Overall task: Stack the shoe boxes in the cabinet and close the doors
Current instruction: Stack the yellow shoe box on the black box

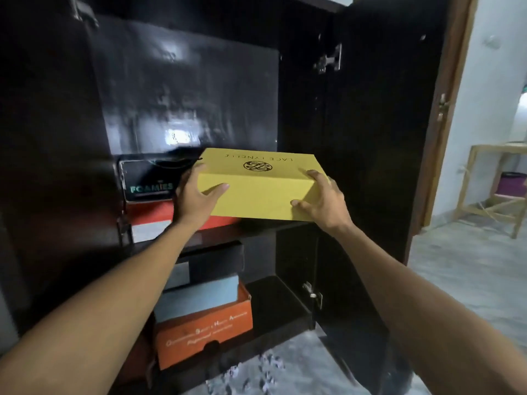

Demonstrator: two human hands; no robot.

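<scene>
I see both my forearms reach forward to the dark cabinet (356,138), whose doors stand open. My left hand (194,199) and right hand (323,201) clasp the yellow shoe box (256,189) at its two near corners, fingers curled over its edges. The box sits at the front edge of the upper shelf, with free room to its right. To its left are two stacked boxes, black box (148,178) on red box (154,216). On the lower shelf I count three boxes stacked.
</scene>
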